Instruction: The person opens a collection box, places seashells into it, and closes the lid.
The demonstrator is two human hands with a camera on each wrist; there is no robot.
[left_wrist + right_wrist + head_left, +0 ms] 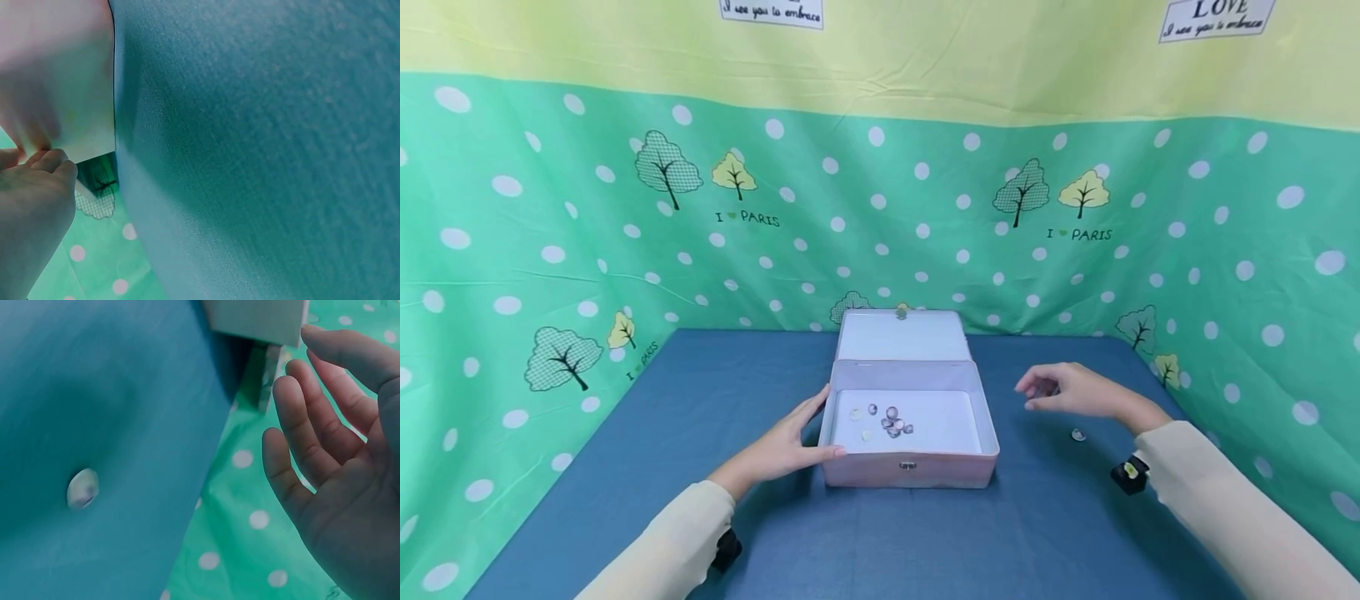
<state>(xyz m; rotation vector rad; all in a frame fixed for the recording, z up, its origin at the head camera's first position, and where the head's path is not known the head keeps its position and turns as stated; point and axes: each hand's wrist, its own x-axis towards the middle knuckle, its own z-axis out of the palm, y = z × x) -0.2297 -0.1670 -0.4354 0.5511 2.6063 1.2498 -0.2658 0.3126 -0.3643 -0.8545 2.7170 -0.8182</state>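
A pale pink tin box with its hinged lid raised stands at the middle of the table in the head view. On its white floor lie several small, shiny, shell-like pieces, some purplish and some pale. My left hand holds the box at its near left corner, thumb on the front rim and fingers along the left wall. To the right of the box, my right hand hovers with loosely bent fingers and nothing in them. One whitish oval piece lies on the table below that hand.
Blue cloth covers the table. Green and yellow printed fabric hangs behind it and along both sides. A small metal clasp sits on the box's front wall. Black wrist devices hang under both sleeves.
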